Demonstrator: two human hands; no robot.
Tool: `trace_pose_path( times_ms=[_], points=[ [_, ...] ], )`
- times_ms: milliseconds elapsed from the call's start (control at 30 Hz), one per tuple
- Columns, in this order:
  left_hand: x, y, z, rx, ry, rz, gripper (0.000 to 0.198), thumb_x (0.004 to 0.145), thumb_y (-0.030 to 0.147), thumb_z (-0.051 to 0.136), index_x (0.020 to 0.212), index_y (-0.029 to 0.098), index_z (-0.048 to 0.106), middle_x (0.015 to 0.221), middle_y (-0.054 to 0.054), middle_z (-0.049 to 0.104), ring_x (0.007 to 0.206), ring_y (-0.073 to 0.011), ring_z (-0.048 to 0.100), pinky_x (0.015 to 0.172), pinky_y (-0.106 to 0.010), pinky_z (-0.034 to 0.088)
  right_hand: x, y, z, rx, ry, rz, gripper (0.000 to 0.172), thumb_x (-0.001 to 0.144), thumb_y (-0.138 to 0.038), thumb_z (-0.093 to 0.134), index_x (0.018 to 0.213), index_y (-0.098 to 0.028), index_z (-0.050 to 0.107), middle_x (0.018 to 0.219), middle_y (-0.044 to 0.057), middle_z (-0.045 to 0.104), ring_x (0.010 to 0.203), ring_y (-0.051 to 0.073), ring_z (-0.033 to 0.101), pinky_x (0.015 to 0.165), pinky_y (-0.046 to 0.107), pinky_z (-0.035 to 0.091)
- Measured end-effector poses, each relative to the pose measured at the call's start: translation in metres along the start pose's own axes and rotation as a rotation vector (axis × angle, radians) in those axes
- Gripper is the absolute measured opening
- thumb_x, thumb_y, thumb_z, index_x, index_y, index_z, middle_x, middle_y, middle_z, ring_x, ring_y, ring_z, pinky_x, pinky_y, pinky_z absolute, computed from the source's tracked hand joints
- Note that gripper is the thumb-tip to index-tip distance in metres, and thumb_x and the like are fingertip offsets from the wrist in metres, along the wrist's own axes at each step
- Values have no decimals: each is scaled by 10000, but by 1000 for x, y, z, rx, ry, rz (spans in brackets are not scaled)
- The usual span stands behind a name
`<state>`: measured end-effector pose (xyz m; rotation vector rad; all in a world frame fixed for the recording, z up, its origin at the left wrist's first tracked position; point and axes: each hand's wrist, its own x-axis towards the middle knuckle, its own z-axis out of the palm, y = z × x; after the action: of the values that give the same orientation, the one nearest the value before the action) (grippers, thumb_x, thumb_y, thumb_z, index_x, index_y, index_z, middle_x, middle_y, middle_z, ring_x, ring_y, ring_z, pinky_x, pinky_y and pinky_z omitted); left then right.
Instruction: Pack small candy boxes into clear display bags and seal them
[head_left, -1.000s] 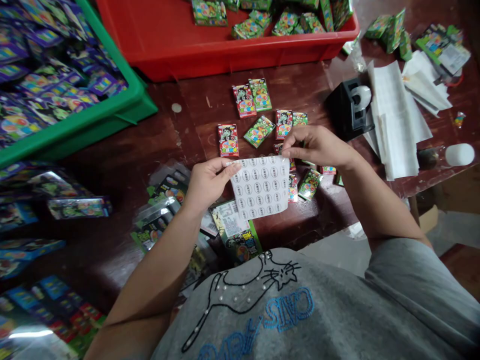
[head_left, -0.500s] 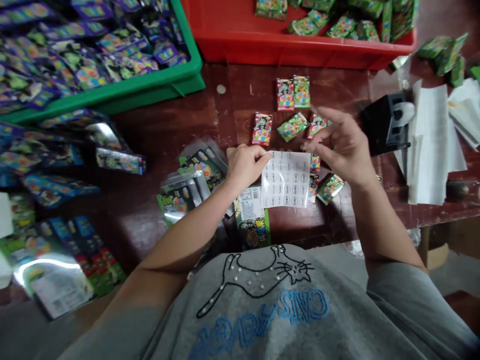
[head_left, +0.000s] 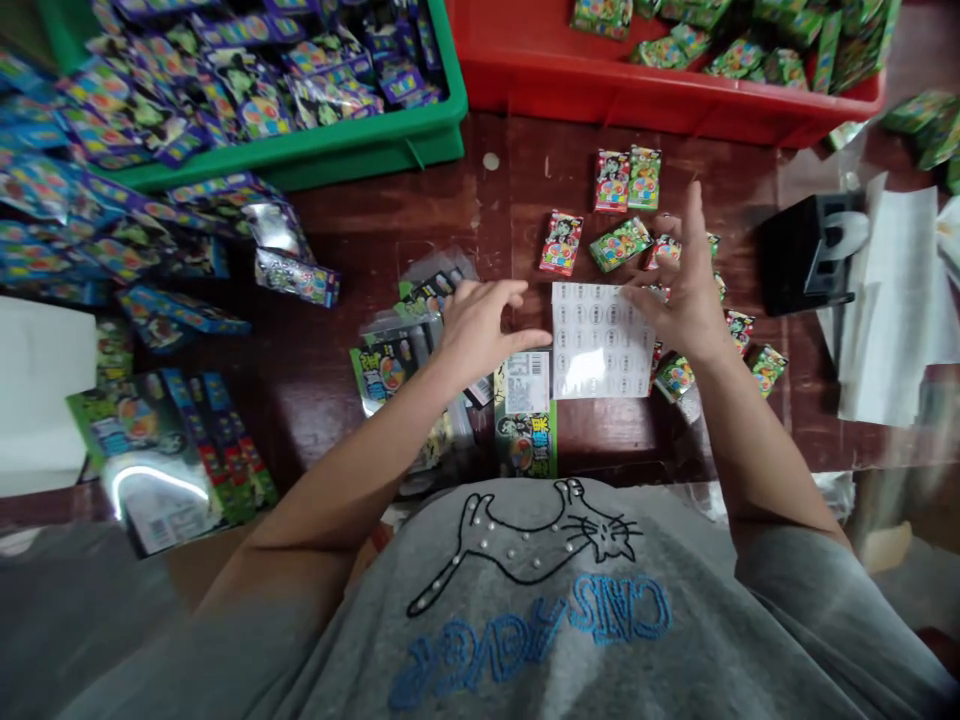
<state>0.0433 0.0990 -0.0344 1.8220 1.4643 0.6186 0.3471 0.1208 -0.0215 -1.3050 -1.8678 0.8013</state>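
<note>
Both the left hand (head_left: 480,325) and right hand (head_left: 686,295) are spread wide, gripping nothing, flanking the sticker sheet (head_left: 600,340) on the desk (head_left: 337,260), perhaps touching its edges; even pressure would keep it flat.

The left hand (head_left: 480,325) is hovering palm down, with its fingers spreading loosely and pointing to the right, and it is gripping nothing. The right hand (head_left: 686,300) is also open, with its fingers fanning out away from the body and its thumb stretching toward the left hand. The left forearm (head_left: 375,440) and the right forearm (head_left: 742,440) are angling inward, both bare.
</note>
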Motion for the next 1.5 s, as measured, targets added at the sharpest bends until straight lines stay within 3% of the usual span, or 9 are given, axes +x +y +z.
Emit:
trace_pose_path(
  times_ms=[167,300,433,567,767,900,1067,1333,1500],
  points=[
    [-44,-4,-25,-64,-118,68,82,891,282,808,971,261,805,1046,-38,815,1062,-252,698,1120,-482,455,-7,-31,5,1,80,-2,1082,912,-580,777,1750,-386,120,1515,129,595,1163,306,697,967,455,630],
    [-60,8,-42,-384,-195,-44,174,879,371,806,998,246,830,1200,-79,795,1132,-243,729,1067,-424,552,-4,-68,22,216,-128,5,951,926,-610,763,1708,-356,285,1165,65,735,1015,252,718,968,416,624],
    [-65,16,-48,-583,-229,-244,257,913,448,777,1028,225,837,1088,-84,832,977,-225,773,906,-382,626,4,-84,34,353,-263,5,917,912,-610,785,1670,-326,353,972,-3,717,931,198,714,962,371,627],
    [-67,12,-43,-578,-131,-255,286,864,470,839,976,206,843,1019,-83,844,931,-219,785,892,-372,642,4,-89,34,333,-266,89,937,874,-652,800,1656,-355,379,960,-5,720,949,206,720,917,361,639],
    [-79,9,-39,-514,-108,-139,265,837,457,876,1010,256,860,1160,-73,843,1101,-239,790,1079,-416,609,-3,-95,35,429,-331,68,887,902,-500,823,1647,-314,380,986,-1,716,883,178,707,897,359,640],
    [-82,10,-33,-499,-48,-161,300,830,458,876,1006,219,834,1055,-72,851,946,-216,797,955,-392,652,-10,-101,50,363,-448,58,902,917,-489,791,1674,-306,335,1164,47,718,890,189,725,901,396,654],
    [-81,10,-29,-518,-19,-149,255,843,436,864,953,210,821,1057,-76,847,952,-208,796,959,-380,645,-16,-104,65,241,-486,21,914,966,-418,715,1729,-294,228,1121,58,737,908,234,714,972,466,629],
    [-77,9,-31,-545,-112,-178,330,800,469,883,956,201,769,1006,-81,829,915,-218,776,873,-385,642,-31,-102,71,-157,-365,-234,711,1068,-304,543,1722,-393,277,1084,16,784,1120,290,624,1276,626,238],
    [-65,7,-32,-600,-204,-117,393,726,427,915,896,229,621,910,-30,774,877,-209,754,827,-376,622,-33,-103,72,-157,-424,-263,744,1085,-300,495,1748,-374,166,1215,25,785,1162,288,612,1287,622,213]
  ],
)
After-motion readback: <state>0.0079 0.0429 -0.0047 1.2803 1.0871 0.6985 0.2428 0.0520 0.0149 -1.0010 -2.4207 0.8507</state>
